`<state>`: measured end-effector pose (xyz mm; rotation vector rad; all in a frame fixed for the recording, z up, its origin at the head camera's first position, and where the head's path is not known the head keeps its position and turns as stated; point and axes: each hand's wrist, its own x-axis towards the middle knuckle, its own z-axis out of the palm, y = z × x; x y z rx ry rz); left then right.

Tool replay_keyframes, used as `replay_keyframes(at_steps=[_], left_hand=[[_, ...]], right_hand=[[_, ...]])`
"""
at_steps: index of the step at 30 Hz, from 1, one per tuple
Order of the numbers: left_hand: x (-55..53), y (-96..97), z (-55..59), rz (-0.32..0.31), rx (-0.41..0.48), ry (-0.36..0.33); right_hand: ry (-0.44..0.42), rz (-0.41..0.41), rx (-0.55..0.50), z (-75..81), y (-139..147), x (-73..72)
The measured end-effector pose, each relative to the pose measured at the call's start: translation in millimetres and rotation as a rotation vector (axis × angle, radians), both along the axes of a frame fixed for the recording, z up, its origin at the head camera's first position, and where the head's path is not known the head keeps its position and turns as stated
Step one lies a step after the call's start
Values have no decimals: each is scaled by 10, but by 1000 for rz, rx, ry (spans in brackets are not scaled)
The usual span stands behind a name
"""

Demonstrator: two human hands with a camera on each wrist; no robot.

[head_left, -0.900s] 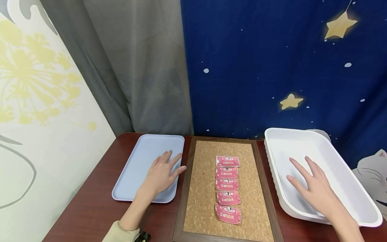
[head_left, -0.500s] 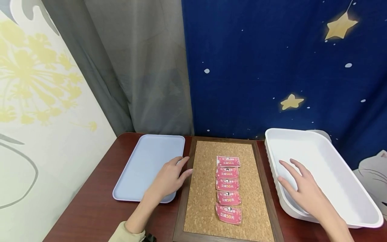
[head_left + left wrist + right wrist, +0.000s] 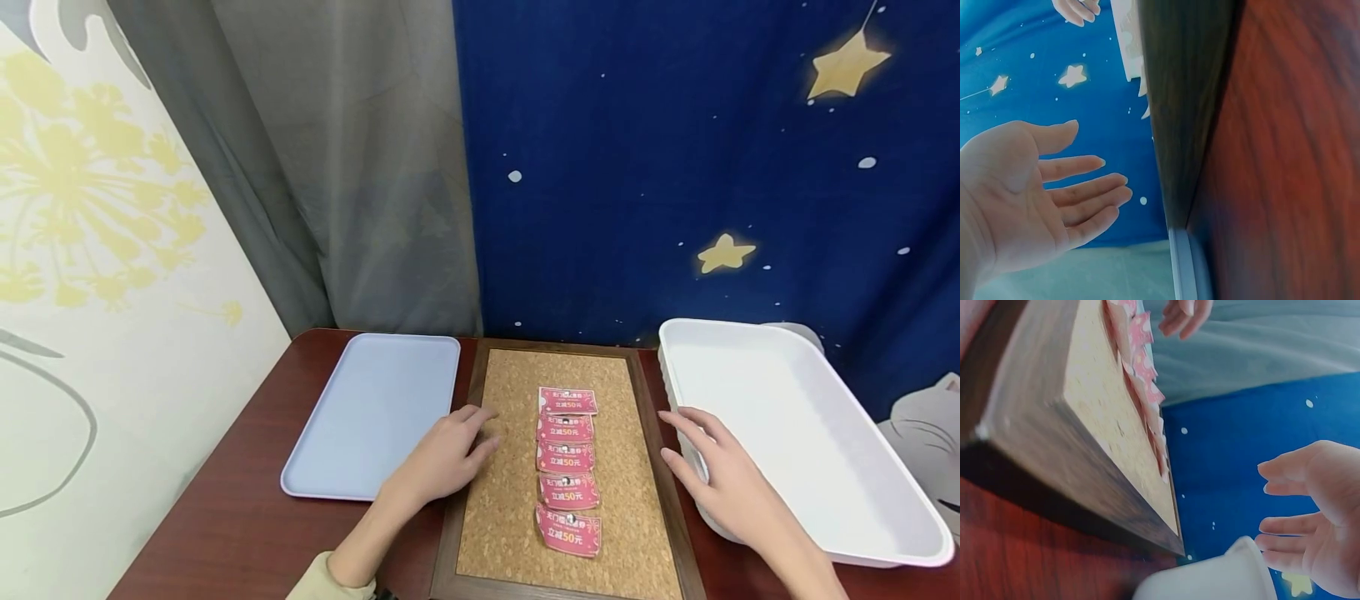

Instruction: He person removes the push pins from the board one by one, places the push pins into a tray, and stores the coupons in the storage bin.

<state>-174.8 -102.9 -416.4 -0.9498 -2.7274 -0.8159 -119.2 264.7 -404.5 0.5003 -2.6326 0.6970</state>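
Observation:
In the head view a wood-framed cork board [image 3: 510, 467] lies on the table, with a column of several pink coupons [image 3: 567, 458] fixed to it by small pins [image 3: 566, 481]. My left hand [image 3: 442, 454] hovers over the board's left frame edge, its fingers loosely extended and holding nothing. My right hand [image 3: 723, 483] hovers between the board's right edge and the white bin, also holding nothing. Both wrist views show the left hand [image 3: 1041, 187] and the right hand [image 3: 1316, 519] with relaxed fingers, raised above the board's level. In the right wrist view the coupons [image 3: 1141, 362] curl up from the cork.
A shallow light-blue tray [image 3: 375, 417] lies on the dark red table [image 3: 217, 508] left of the board. To the right stands a deeper white bin [image 3: 795, 417] with raised walls. Grey and blue star-print curtains [image 3: 570, 208] hang behind the table.
My left hand has moved right, from over the blue tray to the board's left edge. My right hand has moved left, from over the white bin toward the board's right edge.

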Motion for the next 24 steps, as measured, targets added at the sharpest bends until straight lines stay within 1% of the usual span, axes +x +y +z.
replay_keyframes(at_steps=[3, 6, 8, 11, 14, 18, 24], left_hand=[[14, 43, -1, -43, 38, -39], [25, 84, -3, -70, 58, -90], [30, 109, -5, -75, 57, -124], [37, 148, -13, -79, 42, -148], [44, 186, -18, -95, 46, -162], [55, 239, -18, -137, 73, -180], [82, 323, -11, -211, 106, -223]], right_hand=[[-20, 16, 2, -14, -74, 14], [-51, 30, 5, -29, -147, 28], [-61, 45, 5, -44, -189, 37], [-67, 68, -1, -73, -244, 51], [-80, 82, 0, -109, -289, 60], [-113, 95, -3, -154, -352, 83], [-126, 131, -40, -219, -453, 114]])
